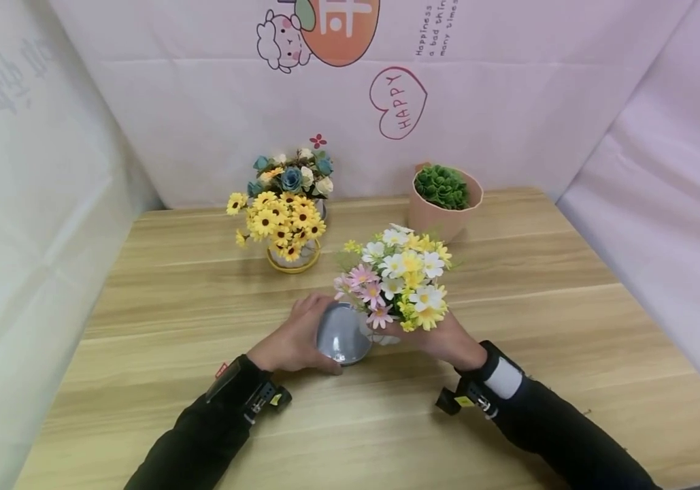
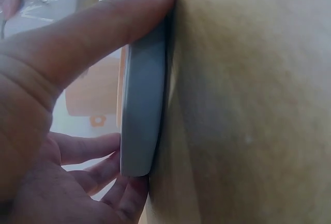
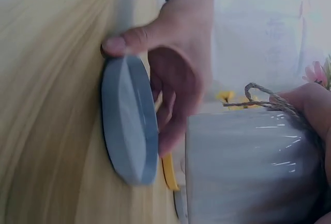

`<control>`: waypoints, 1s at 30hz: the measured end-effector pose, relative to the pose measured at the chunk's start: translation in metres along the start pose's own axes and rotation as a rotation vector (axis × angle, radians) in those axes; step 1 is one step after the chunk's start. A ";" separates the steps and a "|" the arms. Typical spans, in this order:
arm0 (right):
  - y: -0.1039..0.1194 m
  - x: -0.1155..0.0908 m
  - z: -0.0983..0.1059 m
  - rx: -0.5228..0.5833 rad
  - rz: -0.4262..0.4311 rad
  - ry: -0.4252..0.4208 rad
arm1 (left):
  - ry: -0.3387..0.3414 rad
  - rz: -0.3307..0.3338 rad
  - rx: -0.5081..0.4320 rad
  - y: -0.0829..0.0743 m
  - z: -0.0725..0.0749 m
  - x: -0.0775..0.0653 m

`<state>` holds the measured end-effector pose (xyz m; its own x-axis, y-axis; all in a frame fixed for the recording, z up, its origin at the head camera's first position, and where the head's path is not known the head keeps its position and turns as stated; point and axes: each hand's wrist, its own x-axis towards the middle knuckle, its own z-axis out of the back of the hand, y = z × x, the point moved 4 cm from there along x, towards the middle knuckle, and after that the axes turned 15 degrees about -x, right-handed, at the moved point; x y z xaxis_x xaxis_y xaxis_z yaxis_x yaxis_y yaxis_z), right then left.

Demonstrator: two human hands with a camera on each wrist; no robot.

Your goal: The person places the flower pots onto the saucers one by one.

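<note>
A round blue-grey saucer (image 1: 343, 333) lies on the wooden table, bare inside. My left hand (image 1: 301, 337) grips it by the rim, thumb on the near edge and fingers round the far side; the left wrist view shows the saucer (image 2: 142, 105) edge-on against the tabletop. With my right hand (image 1: 444, 340) I hold a white pot (image 3: 248, 167) tied with twine, raised above the table just right of the saucer. Pink, white and yellow artificial daisies (image 1: 395, 275) fill this pot and hide much of it and my right fingers in the head view.
Yellow daisies (image 1: 282, 221) in a pot on a yellow saucer (image 1: 294, 267) stand at the back left, before a pot of blue and white roses (image 1: 294, 175). A pink pot (image 1: 441, 219) with a green plant stands back right. White cloth hangs behind.
</note>
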<state>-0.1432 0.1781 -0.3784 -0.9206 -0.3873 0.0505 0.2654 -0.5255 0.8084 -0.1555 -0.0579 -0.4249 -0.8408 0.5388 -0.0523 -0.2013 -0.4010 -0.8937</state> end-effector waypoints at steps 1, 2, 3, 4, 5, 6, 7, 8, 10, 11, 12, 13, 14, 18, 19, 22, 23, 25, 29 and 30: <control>0.001 0.002 -0.004 0.018 0.014 0.010 | 0.000 -0.005 -0.003 0.001 -0.001 0.000; 0.002 0.003 -0.008 0.025 0.023 0.016 | 0.003 -0.011 -0.007 0.000 -0.001 0.001; 0.003 0.004 -0.011 0.035 0.038 0.023 | 0.006 -0.019 -0.009 0.001 -0.002 0.002; 0.004 0.005 -0.014 0.046 0.051 0.030 | 0.010 -0.027 -0.009 0.000 -0.002 0.002; 0.005 0.006 -0.017 0.053 0.061 0.039 | 0.013 -0.036 -0.008 0.000 -0.003 0.003; 0.005 0.008 -0.021 0.055 0.066 0.047 | 0.015 -0.041 -0.004 0.001 -0.003 0.004; 0.006 0.009 -0.023 0.054 0.066 0.050 | 0.016 -0.041 -0.006 0.001 -0.004 0.004; 0.006 0.010 -0.026 0.043 0.057 0.053 | 0.017 -0.038 -0.009 0.001 -0.004 0.004; 0.007 0.012 -0.031 0.043 0.042 0.062 | 0.019 -0.036 -0.005 0.002 -0.004 0.005; 0.006 0.013 -0.034 0.039 0.034 0.062 | 0.022 -0.039 -0.006 0.002 -0.005 0.006; 0.006 0.013 -0.036 0.036 0.029 0.062 | 0.022 -0.037 -0.008 0.002 -0.005 0.006; 0.006 0.014 -0.038 0.039 0.025 0.061 | 0.023 -0.037 -0.016 0.002 -0.005 0.006; 0.005 0.014 -0.040 0.049 0.027 0.066 | 0.024 -0.039 -0.019 0.002 -0.005 0.007; 0.005 0.018 -0.048 0.074 0.066 0.073 | 0.030 -0.035 -0.041 0.004 -0.004 0.008; 0.004 0.019 -0.049 0.075 0.072 0.071 | 0.033 -0.030 -0.049 0.004 -0.004 0.008; 0.004 0.020 -0.052 0.053 0.077 0.057 | 0.035 -0.016 -0.072 0.005 -0.001 0.007; 0.004 0.020 -0.053 0.049 0.074 0.055 | 0.034 -0.016 -0.083 0.005 -0.001 0.007; 0.004 0.021 -0.055 0.035 0.068 0.055 | 0.038 -0.009 -0.112 0.005 0.001 0.005; 0.004 0.022 -0.060 0.008 0.063 0.066 | 0.049 -0.009 -0.169 0.005 0.003 0.002; 0.004 0.023 -0.061 -0.002 0.063 0.067 | 0.052 -0.007 -0.182 0.005 0.003 0.002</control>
<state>-0.1455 0.1210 -0.4096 -0.8806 -0.4698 0.0619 0.3230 -0.4997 0.8037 -0.1596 -0.0612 -0.4284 -0.8116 0.5807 -0.0643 -0.1091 -0.2588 -0.9598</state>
